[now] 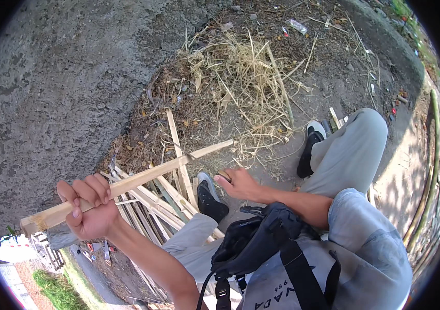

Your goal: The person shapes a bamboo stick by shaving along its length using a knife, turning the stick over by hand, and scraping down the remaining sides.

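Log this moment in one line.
left hand: grips wooden strip | right hand: closed on tool, type unclear | ground: strip pile, shavings

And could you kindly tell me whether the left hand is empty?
No, the left hand is closed around the pale wooden strip near its wider end.

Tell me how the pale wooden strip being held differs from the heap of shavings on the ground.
The wooden strip is one solid, nearly straight piece, while the heap of shavings is a loose tangle of many thin, often curled bits. The wooden strip is held up at a slant; the heap of shavings lies spread on the ground. Both are a pale straw colour.
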{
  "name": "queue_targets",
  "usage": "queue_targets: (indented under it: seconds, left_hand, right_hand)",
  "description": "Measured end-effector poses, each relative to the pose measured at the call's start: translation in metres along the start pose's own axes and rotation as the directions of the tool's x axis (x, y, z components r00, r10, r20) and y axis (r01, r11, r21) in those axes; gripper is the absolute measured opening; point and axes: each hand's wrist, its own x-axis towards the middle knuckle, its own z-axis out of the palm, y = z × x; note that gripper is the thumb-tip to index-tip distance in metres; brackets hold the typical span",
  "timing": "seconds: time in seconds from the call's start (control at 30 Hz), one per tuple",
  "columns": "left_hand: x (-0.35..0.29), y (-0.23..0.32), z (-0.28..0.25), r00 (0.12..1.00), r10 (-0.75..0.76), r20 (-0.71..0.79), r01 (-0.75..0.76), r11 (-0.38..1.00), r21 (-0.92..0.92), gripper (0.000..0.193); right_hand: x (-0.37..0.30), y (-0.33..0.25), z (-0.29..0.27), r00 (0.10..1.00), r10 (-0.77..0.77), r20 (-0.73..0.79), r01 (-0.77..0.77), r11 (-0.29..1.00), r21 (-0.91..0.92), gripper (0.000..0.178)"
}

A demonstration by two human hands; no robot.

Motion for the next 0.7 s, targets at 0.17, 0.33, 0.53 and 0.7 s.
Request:
queue_targets:
  seconds: [0.17,0.33,0.53,0.7]
  left_hand:
    - [-0.004,0.01,0.008,0.984,-0.096,-0.151,0.108,0.991,0.075,0.023]
    - [-0.009,0.008,0.0,0.981,-0.074,-0.177,0.083,0.995,0.048,0.023]
    - [-0.01,0.013,-0.003,0.995,-0.098,-0.026,0.097,0.995,-0.011,0.026]
    - [-0.008,0.003,0.002,0.996,-0.081,-0.028,0.082,0.996,0.036,0.025]
  right_hand:
    - [-0.001,0.052,0.008,0.997,-0.068,-0.048,0.069,0.998,0.006,0.05]
    - [0.015,0.036,-0.002,0.982,0.188,0.019,-0.188,0.982,-0.003,0.048]
    - [-0.01,0.005,0.004,0.98,-0.201,0.005,0.199,0.973,0.117,0.048]
    - [0.016,0.072,0.016,0.969,0.243,-0.046,-0.241,0.969,0.045,0.042]
